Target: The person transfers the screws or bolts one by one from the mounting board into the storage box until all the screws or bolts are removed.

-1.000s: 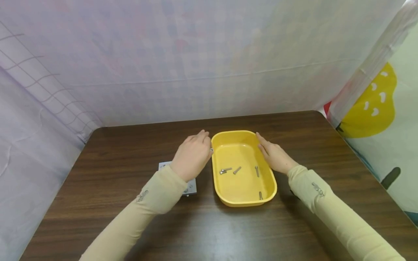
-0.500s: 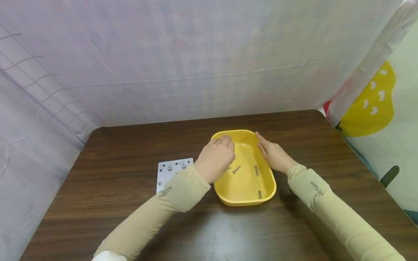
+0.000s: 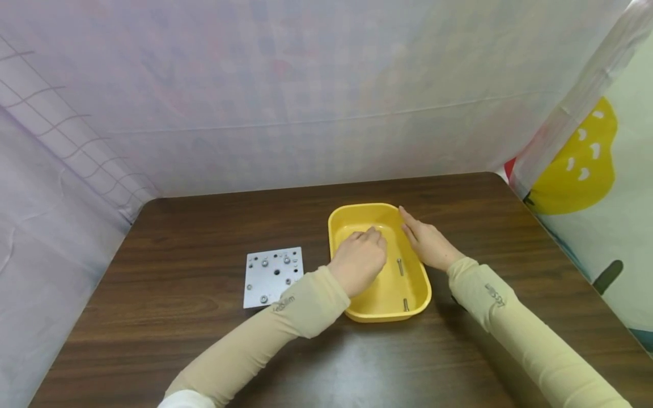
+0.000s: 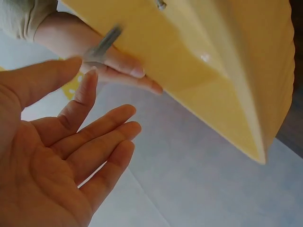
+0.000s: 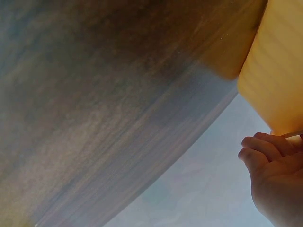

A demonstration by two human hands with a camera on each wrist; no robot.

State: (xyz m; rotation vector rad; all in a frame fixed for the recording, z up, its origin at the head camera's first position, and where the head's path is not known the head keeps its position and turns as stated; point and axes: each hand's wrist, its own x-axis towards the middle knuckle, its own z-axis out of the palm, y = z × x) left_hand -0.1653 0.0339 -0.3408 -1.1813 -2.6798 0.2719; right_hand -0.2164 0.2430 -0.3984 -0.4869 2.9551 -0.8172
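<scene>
In the left wrist view my left hand (image 4: 61, 156) has thumb and index fingertips right at the head of a small metal bolt (image 4: 111, 39), its shank blurred and pointing towards the tray floor. The other fingers are loosely spread. The head view shows this hand over the inside of a yellow tray (image 3: 357, 211), hiding that bolt. My right hand (image 3: 431, 243) grips the tray's right rim, thumb inside, fingers along the outer wall. Two more bolts lie in the tray: one bolt (image 3: 400, 267) near mid-right, another bolt (image 3: 406, 305) at the front right.
A square light-grey metal plate (image 3: 255, 286) with holes and several bolts set in it lies left of the tray, partly behind my left sleeve (image 3: 306, 300). Both rest on a dark wood table (image 3: 178, 272). A cloth curtain (image 3: 285, 136) hangs along its far edge.
My left hand has moved right from beside the tray's left rim to over its inside, carrying the bolt and uncovering the plate. My right hand stays at the rim.
</scene>
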